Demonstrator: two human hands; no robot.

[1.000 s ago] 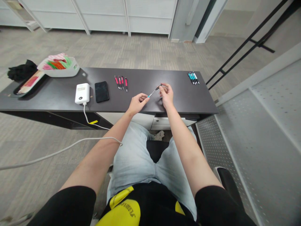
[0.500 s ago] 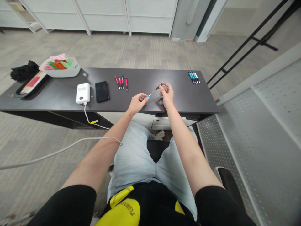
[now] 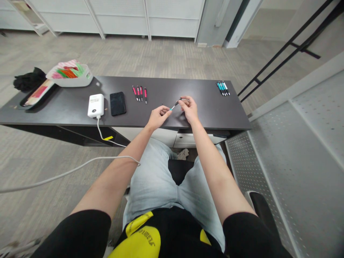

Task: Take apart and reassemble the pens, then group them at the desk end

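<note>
Slim teal-tipped pen (image 3: 175, 104) was pinched at both ends above the desk's (image 3: 67, 109) near edge: left hand (image 3: 158, 116) at seven o'clock, right hand (image 3: 189, 107) at two. It was likely light, stiff, slippery; best gripped mid-barrel.

Both your bare forearms reach forward, converging toward the far centre. Your left hand (image 3: 158, 116) is curled, thumb and forefinger pinched together. Your right hand (image 3: 189, 109), just right of it, is likewise pinched, fingers bent inward.
</note>
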